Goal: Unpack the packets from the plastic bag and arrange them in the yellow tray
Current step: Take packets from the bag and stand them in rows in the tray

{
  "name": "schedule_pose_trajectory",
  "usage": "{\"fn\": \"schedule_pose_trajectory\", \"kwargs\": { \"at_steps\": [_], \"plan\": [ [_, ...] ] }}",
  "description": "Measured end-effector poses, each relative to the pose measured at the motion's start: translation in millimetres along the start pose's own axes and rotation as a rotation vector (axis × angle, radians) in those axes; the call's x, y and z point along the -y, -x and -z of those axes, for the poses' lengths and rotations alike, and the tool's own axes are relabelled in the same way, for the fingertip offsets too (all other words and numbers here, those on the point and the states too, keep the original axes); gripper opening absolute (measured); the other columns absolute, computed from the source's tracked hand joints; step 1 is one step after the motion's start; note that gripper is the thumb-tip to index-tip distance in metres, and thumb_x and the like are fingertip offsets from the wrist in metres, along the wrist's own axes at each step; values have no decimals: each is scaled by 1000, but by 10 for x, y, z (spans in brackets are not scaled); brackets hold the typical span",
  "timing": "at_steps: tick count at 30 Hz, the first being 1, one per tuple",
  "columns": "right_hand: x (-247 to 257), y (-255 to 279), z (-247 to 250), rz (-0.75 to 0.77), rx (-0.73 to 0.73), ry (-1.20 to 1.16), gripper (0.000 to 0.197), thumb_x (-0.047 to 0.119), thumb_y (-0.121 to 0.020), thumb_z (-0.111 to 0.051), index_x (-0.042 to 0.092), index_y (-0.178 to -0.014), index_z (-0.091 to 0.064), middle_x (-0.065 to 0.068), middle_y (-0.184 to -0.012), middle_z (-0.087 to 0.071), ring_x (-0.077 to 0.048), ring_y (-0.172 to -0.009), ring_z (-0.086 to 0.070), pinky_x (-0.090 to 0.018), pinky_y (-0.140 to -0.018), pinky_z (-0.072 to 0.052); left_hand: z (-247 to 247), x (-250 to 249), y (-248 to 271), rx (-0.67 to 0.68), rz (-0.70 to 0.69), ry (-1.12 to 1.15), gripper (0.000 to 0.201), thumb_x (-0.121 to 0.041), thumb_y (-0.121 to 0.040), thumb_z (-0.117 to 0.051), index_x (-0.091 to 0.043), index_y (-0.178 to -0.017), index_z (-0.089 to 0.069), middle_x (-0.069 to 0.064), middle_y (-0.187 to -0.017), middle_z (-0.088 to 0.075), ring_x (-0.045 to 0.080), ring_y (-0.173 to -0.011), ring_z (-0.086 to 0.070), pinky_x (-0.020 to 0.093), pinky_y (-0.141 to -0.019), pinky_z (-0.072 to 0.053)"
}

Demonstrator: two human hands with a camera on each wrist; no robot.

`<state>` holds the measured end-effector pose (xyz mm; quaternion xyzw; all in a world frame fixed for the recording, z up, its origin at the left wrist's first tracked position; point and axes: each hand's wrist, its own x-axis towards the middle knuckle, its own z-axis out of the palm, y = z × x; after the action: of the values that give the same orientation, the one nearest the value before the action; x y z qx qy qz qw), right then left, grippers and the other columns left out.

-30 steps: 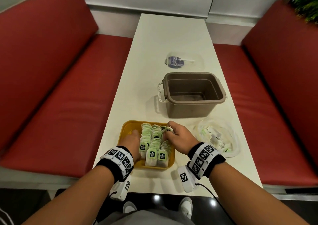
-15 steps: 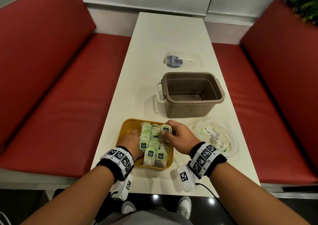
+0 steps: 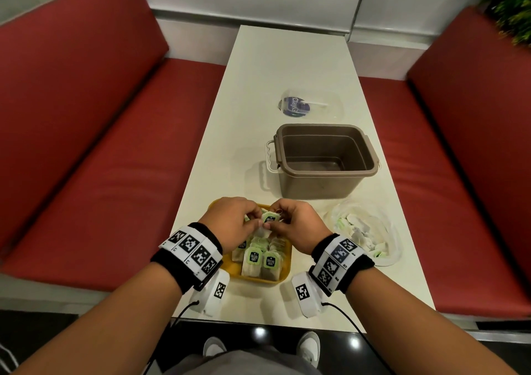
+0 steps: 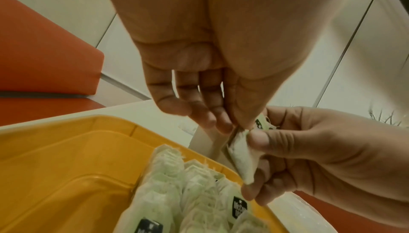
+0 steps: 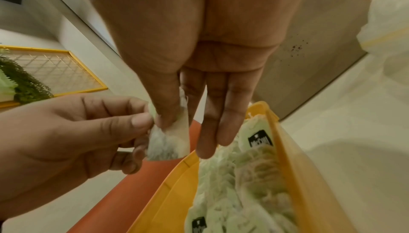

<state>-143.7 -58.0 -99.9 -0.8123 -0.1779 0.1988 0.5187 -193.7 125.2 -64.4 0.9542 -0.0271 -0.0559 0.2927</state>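
Observation:
A yellow tray (image 3: 258, 279) near the table's front edge holds rows of white tea packets with green tags (image 3: 261, 257). Above its far half, both hands hold one packet (image 3: 268, 220). My left hand (image 3: 257, 224) pinches its upper end between thumb and forefinger. My right hand (image 3: 273, 225) pinches the same packet from the right. The left wrist view shows the packet (image 4: 241, 158) over the tray (image 4: 66, 149). The right wrist view shows the packet (image 5: 170, 142) left of the tray (image 5: 287, 149). The clear plastic bag (image 3: 365, 231) with more packets lies right of the tray.
An empty brown bin (image 3: 324, 159) with a white handle stands just beyond the tray. Farther back lies a clear lid with a blue label (image 3: 310, 106). Red bench seats (image 3: 115, 159) flank the narrow white table (image 3: 287, 67).
My left hand rose from the tray's left side and joined the right hand. The packet the right hand held at the tray's far end is now lifted and pinched by both hands.

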Motion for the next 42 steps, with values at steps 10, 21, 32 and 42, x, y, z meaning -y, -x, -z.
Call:
{"fn": "schedule_pose_trajectory", "kwargs": {
  "at_steps": [10, 21, 32, 42],
  "plan": [
    [84, 31, -1, 168, -57, 194, 6, 25, -90, -71, 21, -89, -76, 4, -92, -64, -12, -79, -59, -23, -70, -48, 48, -51, 36, -157, -46, 26, 13, -32, -90, -64, -31, -103, -67, -15, -100, -60, 7, -81, -54, 26, -80, -47],
    [160, 9, -49, 155, -126, 234, 9, 23, -86, -76, 16, -92, -76, 11, -81, -68, -3, -74, -59, -14, -68, -44, 94, 30, 76, -83, -15, -153, 13, -38, -88, -67, -28, -95, -71, -8, -94, -66, 15, -87, -59, 31, -78, -47],
    [96, 133, -16, 3, -141, 459, 26, 30, -91, -67, 23, -116, -69, 6, -98, -64, -5, -80, -54, -25, -80, -45, -68, 268, 199, 180, 261, -256, 11, -17, -86, -61, -21, -95, -67, 2, -90, -66, 23, -92, -63, 27, -75, -46],
    [-99, 204, 7, -320, 57, 531, 62, 19, -90, -56, 14, -144, -28, -13, -109, -68, -31, -101, -64, -36, -83, -51, -438, 338, 161, 264, 409, -212, 60, -19, -80, -73, -12, -130, -40, 9, -104, -65, 28, -96, -64, 35, -79, -53]
  ]
}}
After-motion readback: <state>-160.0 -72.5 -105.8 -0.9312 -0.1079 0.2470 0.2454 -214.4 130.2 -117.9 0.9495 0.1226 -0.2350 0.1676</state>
